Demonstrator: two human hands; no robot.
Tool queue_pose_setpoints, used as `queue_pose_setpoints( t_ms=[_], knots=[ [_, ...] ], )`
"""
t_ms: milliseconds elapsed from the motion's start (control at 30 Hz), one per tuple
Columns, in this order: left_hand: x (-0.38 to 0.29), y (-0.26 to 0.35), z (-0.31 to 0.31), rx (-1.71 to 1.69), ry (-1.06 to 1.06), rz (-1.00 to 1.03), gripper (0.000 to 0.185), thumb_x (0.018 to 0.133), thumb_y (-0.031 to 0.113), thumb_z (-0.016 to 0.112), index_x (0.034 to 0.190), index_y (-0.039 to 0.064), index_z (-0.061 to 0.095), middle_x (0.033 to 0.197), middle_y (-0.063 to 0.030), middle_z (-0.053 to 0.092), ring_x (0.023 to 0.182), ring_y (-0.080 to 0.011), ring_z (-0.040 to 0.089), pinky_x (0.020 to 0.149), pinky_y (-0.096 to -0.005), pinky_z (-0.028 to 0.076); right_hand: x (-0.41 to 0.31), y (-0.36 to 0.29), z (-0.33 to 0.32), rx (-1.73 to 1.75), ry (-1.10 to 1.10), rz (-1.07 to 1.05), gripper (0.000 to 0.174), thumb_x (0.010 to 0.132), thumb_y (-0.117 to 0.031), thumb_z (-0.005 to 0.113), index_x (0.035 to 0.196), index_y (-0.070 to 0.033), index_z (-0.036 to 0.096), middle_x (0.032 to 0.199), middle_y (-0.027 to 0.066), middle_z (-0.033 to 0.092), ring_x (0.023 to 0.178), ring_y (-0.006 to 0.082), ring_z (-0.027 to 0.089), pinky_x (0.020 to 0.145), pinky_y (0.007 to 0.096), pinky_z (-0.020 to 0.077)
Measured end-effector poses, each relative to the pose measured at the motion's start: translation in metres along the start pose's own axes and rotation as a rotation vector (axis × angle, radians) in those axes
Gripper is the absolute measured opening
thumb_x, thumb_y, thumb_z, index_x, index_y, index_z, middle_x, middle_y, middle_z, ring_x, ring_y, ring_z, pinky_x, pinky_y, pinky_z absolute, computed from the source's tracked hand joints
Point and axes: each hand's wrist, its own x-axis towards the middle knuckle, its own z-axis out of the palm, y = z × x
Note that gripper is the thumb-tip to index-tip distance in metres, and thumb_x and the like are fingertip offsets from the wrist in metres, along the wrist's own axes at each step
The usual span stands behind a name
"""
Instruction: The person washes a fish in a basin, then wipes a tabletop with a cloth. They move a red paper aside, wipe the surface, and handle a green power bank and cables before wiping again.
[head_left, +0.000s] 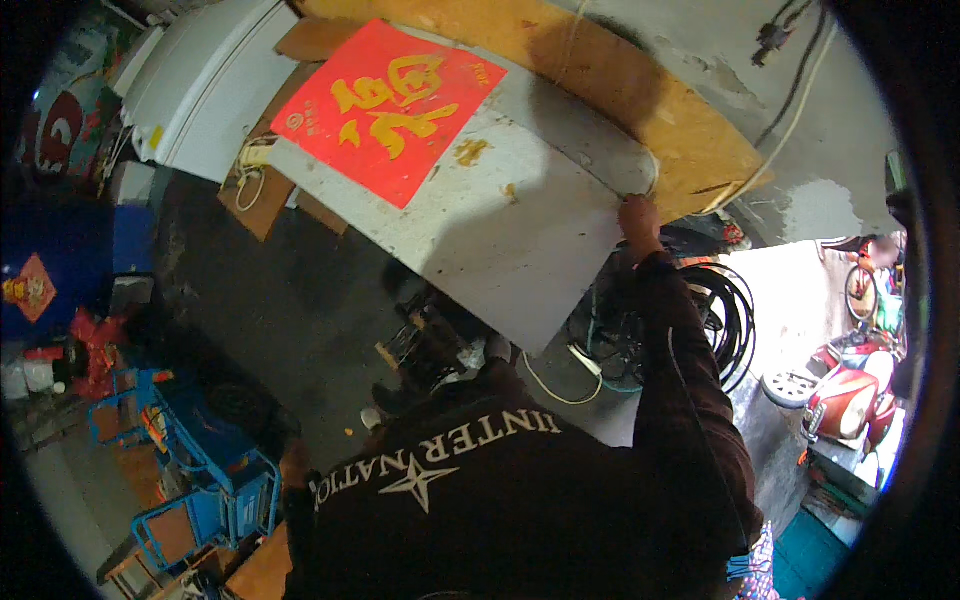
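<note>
My right hand is closed at the right-hand corner of a large, scuffed white panel. A pale cord bends around that corner, close to my knuckles. Glued or laid on the panel is a red square paper with a large gold character. What seems to be my left hand is at the panel's near edge, mostly hidden by my dark sweatshirt; its fingers cannot be made out. Below that edge is a dark mechanical item, too dim to name.
A yellow wooden board runs behind the panel. Black coiled hose or cable and a white power strip lie right. Left are a white appliance and a blue metal frame. A red scooter stands outside.
</note>
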Motion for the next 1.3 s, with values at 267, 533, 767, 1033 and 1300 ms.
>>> queue_pose_setpoints(
  t_ms=[267, 533, 767, 1033, 1300],
  knots=[
    [0.080, -0.008, -0.037, -0.111, 0.241, 0.279, 0.019, 0.082, 0.024, 0.050, 0.089, 0.009, 0.060, 0.084, -0.0125, 0.060, 0.077, -0.0291, 0.059, 0.065, -0.0395, 0.048, -0.038, -0.047, -0.027, 0.312, 0.070, -0.003, 0.030, 0.076, -0.018, 0.049, 0.102, -0.007, 0.058, 0.098, 0.0176, 0.058, 0.094, 0.0331, 0.055, 0.078, 0.0411, 0.0447],
    [0.326, 0.091, -0.201, 0.138, 0.367, 0.379, 0.033, 0.086, 0.030, 0.050, 0.107, 0.005, 0.056, 0.086, -0.0110, 0.062, 0.082, -0.0212, 0.060, 0.069, -0.0341, 0.048, -0.142, -0.234, 0.009, 0.822, -0.132, -0.118, 0.020, 0.077, -0.015, 0.058, 0.093, -0.004, 0.063, 0.092, 0.0164, 0.060, 0.084, 0.0250, 0.059, 0.075, 0.0317, 0.0461],
    [0.534, 0.353, -0.310, -1.090, -0.211, 0.571, 0.046, 0.085, 0.028, 0.057, 0.119, -0.002, 0.048, 0.105, -0.0059, 0.057, 0.088, -0.0122, 0.053, 0.083, -0.0249, 0.039, -0.120, -0.387, 0.032, 1.250, 0.057, 0.360, 0.041, 0.074, -0.007, 0.058, 0.114, 0.002, 0.051, 0.099, 0.0144, 0.059, 0.083, 0.0231, 0.058, 0.077, 0.0306, 0.0459],
    [0.588, 0.453, -0.284, -0.758, -0.309, 0.607, 0.036, 0.079, 0.030, 0.060, 0.101, 0.001, 0.060, 0.089, -0.0072, 0.062, 0.078, -0.0154, 0.056, 0.068, -0.0309, 0.044, -0.069, -0.449, 0.057, 1.057, 0.376, 0.746, 0.038, 0.073, -0.010, 0.059, 0.108, 0.003, 0.052, 0.082, 0.0133, 0.060, 0.076, 0.0229, 0.059, 0.065, 0.0318, 0.0475],
    [0.596, 0.450, -0.290, -0.349, 0.079, 1.051, 0.025, 0.080, 0.013, 0.053, 0.100, -0.001, 0.059, 0.087, -0.0197, 0.060, 0.081, -0.0315, 0.058, 0.069, -0.0365, 0.044, -0.054, -0.446, 0.038, 1.201, 0.306, 0.766, 0.030, 0.075, -0.008, 0.056, 0.103, 0.003, 0.056, 0.072, 0.0058, 0.059, 0.055, 0.0111, 0.051, 0.046, 0.0241, 0.0387]
  ],
)
